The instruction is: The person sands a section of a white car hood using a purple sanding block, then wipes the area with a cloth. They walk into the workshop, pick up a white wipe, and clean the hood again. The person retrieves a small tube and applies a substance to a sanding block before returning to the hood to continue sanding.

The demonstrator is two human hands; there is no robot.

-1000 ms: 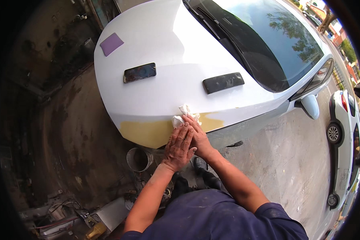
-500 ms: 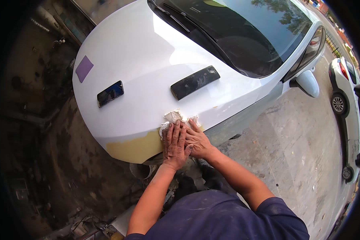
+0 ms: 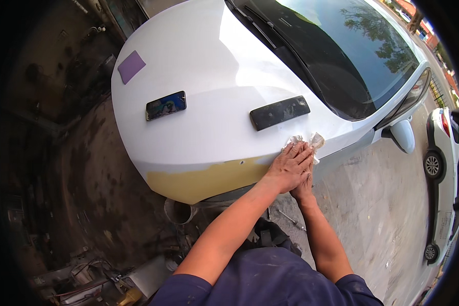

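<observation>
A black block (image 3: 279,112) lies on the white car hood (image 3: 188,61). Just below the block, toward the person, a crumpled white cloth (image 3: 318,141) sits near the hood's edge, showing past the fingertips of both hands. The left hand (image 3: 290,167) is flat, fingers straight and close together, laid over the right hand (image 3: 306,184), which is partly covered, so I cannot tell whether it grips the cloth. Left of the block is a phone (image 3: 166,105); farther left and higher, a purple sheet (image 3: 131,67). Below and left of the block spreads a yellow patch (image 3: 201,182)
</observation>
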